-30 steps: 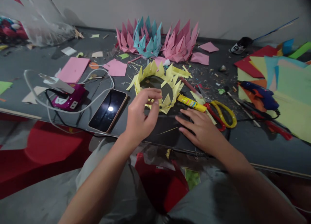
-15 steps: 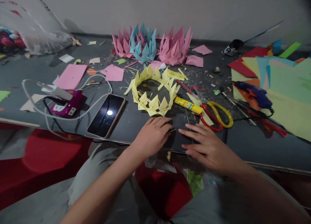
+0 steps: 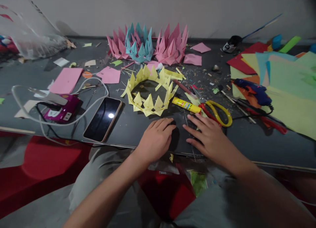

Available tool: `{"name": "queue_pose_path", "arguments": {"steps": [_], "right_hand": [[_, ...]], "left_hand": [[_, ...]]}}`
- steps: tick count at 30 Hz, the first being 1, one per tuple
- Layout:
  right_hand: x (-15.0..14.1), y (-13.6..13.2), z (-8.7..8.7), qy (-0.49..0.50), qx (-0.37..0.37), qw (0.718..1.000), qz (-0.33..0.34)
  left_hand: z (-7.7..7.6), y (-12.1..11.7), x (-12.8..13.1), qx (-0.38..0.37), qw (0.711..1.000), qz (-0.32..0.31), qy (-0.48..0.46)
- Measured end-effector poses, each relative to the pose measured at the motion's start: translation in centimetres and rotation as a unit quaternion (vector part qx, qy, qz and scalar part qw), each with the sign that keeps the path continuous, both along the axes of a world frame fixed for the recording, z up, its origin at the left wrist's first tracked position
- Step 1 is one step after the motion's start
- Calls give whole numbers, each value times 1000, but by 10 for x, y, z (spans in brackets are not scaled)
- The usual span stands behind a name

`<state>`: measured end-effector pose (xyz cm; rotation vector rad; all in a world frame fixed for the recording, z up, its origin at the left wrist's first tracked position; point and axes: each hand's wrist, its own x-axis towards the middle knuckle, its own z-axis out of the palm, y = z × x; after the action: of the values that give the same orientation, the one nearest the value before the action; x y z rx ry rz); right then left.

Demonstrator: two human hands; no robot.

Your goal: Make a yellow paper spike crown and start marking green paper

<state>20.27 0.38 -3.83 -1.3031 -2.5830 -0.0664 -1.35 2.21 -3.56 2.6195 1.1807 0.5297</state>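
Observation:
My left hand (image 3: 156, 137) is over the near edge of the dark table, palm down, its fingers loosely stretched toward the right; nothing shows in it. Across a small gap, my right hand (image 3: 208, 135) has its fingers spread and holds nothing. Just beyond both hands sits a ring-shaped yellow folded-paper crown (image 3: 149, 106) with pointed tips. A yellow glue stick (image 3: 186, 105) lies to the crown's right. Close to my right hand's fingers are scissors (image 3: 218, 114) with red and yellow handles, partly covered by that hand.
A phone (image 3: 103, 120) lies left of the crown, near a purple power adapter (image 3: 61, 107) with looped cables. Pink crowns (image 3: 171, 46) and a blue crown (image 3: 139, 50) stand at the back. A glue gun (image 3: 254, 91) and coloured paper sheets (image 3: 291, 79) occupy the right. Paper scraps litter the table.
A thin yellowish sliver at my left fingertips no longer shows. My right hand has shifted slightly up toward the scissors. The table contents appear a little farther left as the view turned.

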Motion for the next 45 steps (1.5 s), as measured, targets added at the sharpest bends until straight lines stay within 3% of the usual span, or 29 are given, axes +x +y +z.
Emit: {"name": "queue_pose_path", "arguments": {"steps": [5,10,17,24,36,45], "right_hand": [[-7,-1,1,8,-41,999,14],[-14,-5,6,12,-29,998,-54],[-19,-9,2,-19,2,996,-90],[-12,3,-2,32,-14,996,-77],[-6,-8,8,110,-131,982,85],[-5,-11,14,143,-108,969,167]], "left_hand": [[-2,-2,5,0,1000,-7,0],[-2,-3,7,-11,1000,-9,2],[0,-3,7,-16,1000,-10,-7],[-1,-3,4,-21,1000,-2,-15],[11,5,-10,-20,999,28,-23],[2,-17,1,18,998,-26,48]]}}
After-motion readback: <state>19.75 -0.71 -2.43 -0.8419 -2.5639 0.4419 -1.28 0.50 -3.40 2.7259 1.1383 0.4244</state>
